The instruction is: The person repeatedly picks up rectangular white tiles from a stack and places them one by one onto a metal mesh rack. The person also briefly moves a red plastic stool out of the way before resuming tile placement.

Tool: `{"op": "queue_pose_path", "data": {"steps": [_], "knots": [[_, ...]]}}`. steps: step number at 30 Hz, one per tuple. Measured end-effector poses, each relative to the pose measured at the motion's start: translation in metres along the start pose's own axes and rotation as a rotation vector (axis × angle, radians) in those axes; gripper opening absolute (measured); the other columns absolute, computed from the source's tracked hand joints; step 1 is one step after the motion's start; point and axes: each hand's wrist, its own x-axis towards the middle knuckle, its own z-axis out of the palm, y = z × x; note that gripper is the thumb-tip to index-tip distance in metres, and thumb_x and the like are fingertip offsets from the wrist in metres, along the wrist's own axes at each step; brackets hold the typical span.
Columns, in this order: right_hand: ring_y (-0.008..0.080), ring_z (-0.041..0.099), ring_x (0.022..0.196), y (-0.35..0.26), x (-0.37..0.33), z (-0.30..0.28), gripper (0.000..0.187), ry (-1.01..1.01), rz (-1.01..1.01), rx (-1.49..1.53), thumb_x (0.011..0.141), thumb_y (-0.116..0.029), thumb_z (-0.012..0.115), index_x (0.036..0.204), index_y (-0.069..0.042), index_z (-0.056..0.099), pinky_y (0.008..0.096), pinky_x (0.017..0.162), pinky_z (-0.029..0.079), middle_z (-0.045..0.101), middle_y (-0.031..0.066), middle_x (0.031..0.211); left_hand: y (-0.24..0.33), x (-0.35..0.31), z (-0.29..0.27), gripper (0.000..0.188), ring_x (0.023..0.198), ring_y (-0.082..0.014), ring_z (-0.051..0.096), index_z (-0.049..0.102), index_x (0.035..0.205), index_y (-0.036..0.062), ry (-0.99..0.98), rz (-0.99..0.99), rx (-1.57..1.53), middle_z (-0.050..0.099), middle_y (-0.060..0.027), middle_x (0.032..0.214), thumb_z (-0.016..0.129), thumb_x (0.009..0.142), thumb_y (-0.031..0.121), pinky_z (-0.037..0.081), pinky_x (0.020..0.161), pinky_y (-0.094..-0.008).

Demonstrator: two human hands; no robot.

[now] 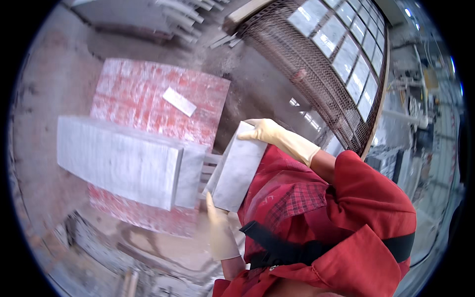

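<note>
Both of my hands wear cream rubber gloves and hold a light grey, marbled stone tile (240, 171) close to the front of my red clothing. My right hand (262, 132) grips its upper end, with the thumb over the face. At the lower end, my left hand (220, 230) is closed round the corner, partly blurred. Another pale surface shows along the tile's left side; whether it is a second tile I cannot tell. Just left stands a long, tight row of similar grey tiles (118, 161), resting on a worn red board (153, 74).
A small white stone strip (179, 101) lies on the board. Toward the upper right is a mesh-covered frame (302, 74) with several pale rectangular slabs on it. Thin stone strips (180, 17) jut out at the top. Debris (89, 242) lies along the lower left.
</note>
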Motion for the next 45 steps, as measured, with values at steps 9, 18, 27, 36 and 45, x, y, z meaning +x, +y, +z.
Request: {"op": "queue_pose_path", "data": {"steps": [9,18,27,36,45], "knots": [[0.0339,0.066,0.126,0.041,-0.089,-0.149,0.082,0.337,-0.004,0.057,0.082,-0.07,0.073,0.143,-0.015,0.065,0.0415,0.108,0.05,0.07,0.0179,0.134,-0.019,0.026,0.133,0.066,0.136,-0.0348,0.057,0.045,0.157,0.0076,-0.534,0.056,0.157,0.054,-0.0144,0.154,0.047,0.107,0.051,0.048,0.113,-0.0538],[0.0353,0.063,0.131,0.12,-0.122,-0.299,0.076,0.516,-0.018,0.122,0.088,-0.071,0.065,0.143,-0.019,0.066,0.0404,0.111,0.048,0.068,0.0175,0.139,-0.08,0.007,0.297,0.074,0.14,-0.0314,0.053,0.05,0.155,0.0135,-0.589,-0.023,0.356,0.055,-0.0077,0.156,0.049,0.102,0.065,0.043,0.117,-0.0508],[0.0333,0.063,0.132,0.188,-0.097,-0.334,0.078,0.487,0.023,0.163,0.086,-0.075,0.064,0.142,-0.021,0.067,0.0401,0.112,0.047,0.068,0.0139,0.14,-0.119,0.053,0.323,0.069,0.14,-0.0327,0.052,0.054,0.152,0.0136,-0.73,-0.274,0.305,0.056,-0.0077,0.154,0.043,0.104,0.062,0.04,0.12,-0.0499],[0.0362,0.064,0.128,0.199,-0.092,-0.335,0.076,0.481,-0.029,0.157,0.087,-0.073,0.064,0.146,-0.025,0.063,0.0426,0.11,0.049,0.068,0.0159,0.138,-0.129,0.085,0.331,0.068,0.139,-0.032,0.053,0.055,0.151,0.013,-0.648,-0.2,0.335,0.058,-0.0072,0.152,0.044,0.105,0.061,0.04,0.12,-0.0492],[0.036,0.064,0.128,0.192,-0.093,-0.331,0.076,0.528,-0.04,0.082,0.086,-0.074,0.064,0.144,-0.026,0.065,0.041,0.11,0.048,0.069,0.0166,0.137,-0.135,0.097,0.33,0.066,0.138,-0.0313,0.054,0.056,0.15,0.0123,-0.685,-0.206,0.339,0.059,-0.0067,0.151,0.045,0.105,0.06,0.039,0.119,-0.0486]]}}
